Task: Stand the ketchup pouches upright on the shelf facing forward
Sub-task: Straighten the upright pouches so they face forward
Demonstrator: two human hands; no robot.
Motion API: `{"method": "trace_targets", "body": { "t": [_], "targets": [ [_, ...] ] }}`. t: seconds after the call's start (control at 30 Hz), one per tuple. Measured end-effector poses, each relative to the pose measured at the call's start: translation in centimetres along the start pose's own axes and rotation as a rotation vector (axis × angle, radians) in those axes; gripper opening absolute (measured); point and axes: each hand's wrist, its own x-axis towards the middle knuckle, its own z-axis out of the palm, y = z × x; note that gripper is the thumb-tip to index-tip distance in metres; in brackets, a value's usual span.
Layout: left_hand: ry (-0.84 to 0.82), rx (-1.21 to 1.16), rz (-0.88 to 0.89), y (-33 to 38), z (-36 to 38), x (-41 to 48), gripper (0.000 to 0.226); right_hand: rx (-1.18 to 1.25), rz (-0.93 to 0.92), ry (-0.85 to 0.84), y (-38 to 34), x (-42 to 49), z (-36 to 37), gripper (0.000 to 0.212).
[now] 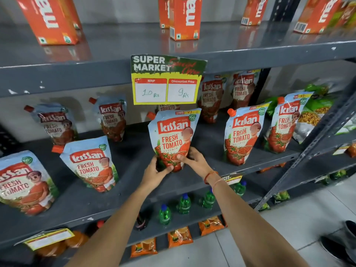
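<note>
Near me, the left hand (154,173) and right hand (196,160) each pinch the base of the middle ketchup pouch (173,135), upright near the shelf (134,160) front. Flatten its base, square the label forward like the far pouches (227,97), then ease off.

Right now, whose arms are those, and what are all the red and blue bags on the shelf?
No machine here: a person wears a camera on their head, so the one picture looks down their own arms. Both hands, the left hand and the right hand, take a grip on the bottom of one ketchup pouch, holding it upright with its label facing us on the grey shelf. More pouches stand along the front, like the one at left and one at right, with others behind. A yellow price sign hangs above. Orange cartons stand on the top shelf, green bottles below.
</note>
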Motion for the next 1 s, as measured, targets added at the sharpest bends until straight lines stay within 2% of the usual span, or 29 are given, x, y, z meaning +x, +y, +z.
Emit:
{"method": "trace_targets", "body": {
  "t": [0.13,0.37,0.57,1.0],
  "targets": [
    [0.100,0.073,0.050,0.4,1.0,-0.3,0.069,-0.040,-0.018,0.006,0.2,-0.2,-0.9,0.055],
    [0.145,0.129,0.087,0.7,3.9,-2.3,0.069,-0.026,-0.006,0.039,1.3,-2.3,-3.1,0.052],
    [0.151,0.130,0.109,1.1,4.9,-3.0,0.070,-0.026,0.007,0.074,1.4,-3.7,-3.9,0.045],
    [0.122,0.071,0.101,0.8,4.6,-2.7,0.070,-0.035,0.013,0.135,1.3,-4.5,-3.4,0.055]
  ]
}}
